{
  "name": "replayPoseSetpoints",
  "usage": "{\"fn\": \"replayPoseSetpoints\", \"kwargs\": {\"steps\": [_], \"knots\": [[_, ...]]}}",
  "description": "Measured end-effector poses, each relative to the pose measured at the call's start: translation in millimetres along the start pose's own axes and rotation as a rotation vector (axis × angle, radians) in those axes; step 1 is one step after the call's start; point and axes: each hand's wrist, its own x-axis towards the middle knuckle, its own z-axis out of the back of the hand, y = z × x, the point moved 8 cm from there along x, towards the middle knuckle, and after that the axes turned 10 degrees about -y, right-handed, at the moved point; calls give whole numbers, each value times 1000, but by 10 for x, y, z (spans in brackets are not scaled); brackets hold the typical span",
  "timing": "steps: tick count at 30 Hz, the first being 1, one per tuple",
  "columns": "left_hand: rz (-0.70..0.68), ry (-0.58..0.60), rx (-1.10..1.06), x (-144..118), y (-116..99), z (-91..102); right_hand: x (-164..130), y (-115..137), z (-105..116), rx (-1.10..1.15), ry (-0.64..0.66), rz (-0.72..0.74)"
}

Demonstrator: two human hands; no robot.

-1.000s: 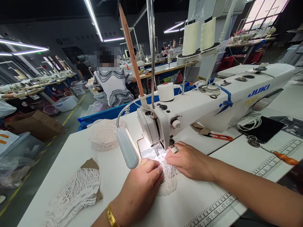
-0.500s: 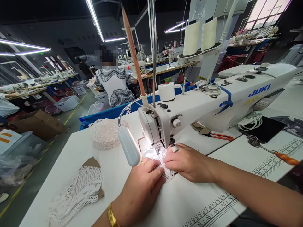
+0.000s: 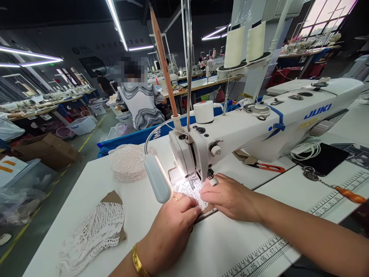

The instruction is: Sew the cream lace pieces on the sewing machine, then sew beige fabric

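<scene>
You're at a white table (image 3: pixel 86 192) in a big sewing room w/ long ceiling lights. A white sewing machine (image 3: pixel 259 123) sits near its far edge. The lace piece (image 3: pixel 191 190) lies under the needle, lit bright. Your left hand (image 3: pixel 170 227) & right hand (image 3: pixel 230 196) press flat on it, fingers close together, one each side. More lace (image 3: pixel 95 231) lies by the table's left edge.

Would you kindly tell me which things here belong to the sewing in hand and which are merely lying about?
In use: left hand, right hand, lace piece, sewing machine, lamp.
Lying about: lace stack, lace on card, red snips, phone.
</scene>
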Motion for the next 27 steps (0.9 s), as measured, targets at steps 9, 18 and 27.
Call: {"fn": "replayPoseSetpoints", "kwargs": {"steps": [9, 18, 27], "knots": [[7, -14, 36, 34, 48, 32, 12, 32, -13, 37, 7, -16], [54, -46, 60, 53, 259, 8, 30, -75, -79, -8, -5, -115], [146, 6, 103, 15, 463, -63, 74, -112, -37, -82, -93, -167]]}}
